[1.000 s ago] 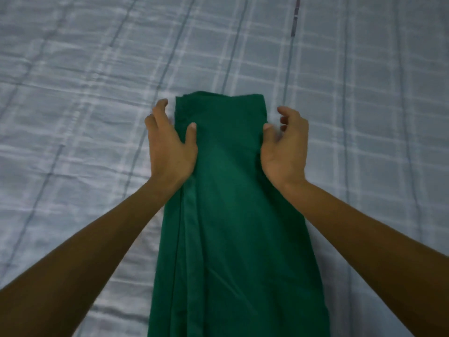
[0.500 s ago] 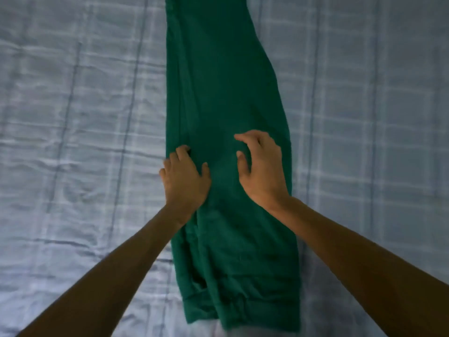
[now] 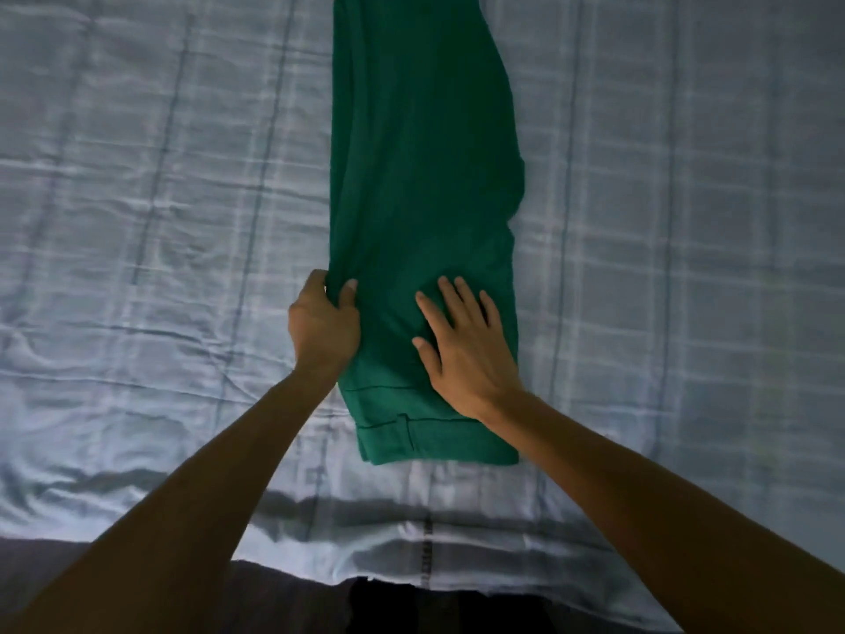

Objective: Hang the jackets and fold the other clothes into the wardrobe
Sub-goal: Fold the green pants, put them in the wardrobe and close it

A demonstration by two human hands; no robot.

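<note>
Green trousers (image 3: 425,167), folded lengthwise into one long strip, lie on the bed and run out of view at the top. The waistband end with a belt loop is nearest me. My left hand (image 3: 322,324) pinches the left edge of the trousers between thumb and fingers. On the fabric to the right lies my right hand (image 3: 462,345), flat, fingers spread, palm down above the waistband.
A pale blue-grey checked bedsheet (image 3: 160,221) covers the bed on all sides of the trousers. The bed's near edge (image 3: 411,560) runs across the bottom, with dark floor below it.
The view has tilted down, so the waistband end and bed edge now show. Both hands slid along the trousers toward the waistband; the left now pinches the edge and the right lies flat.
</note>
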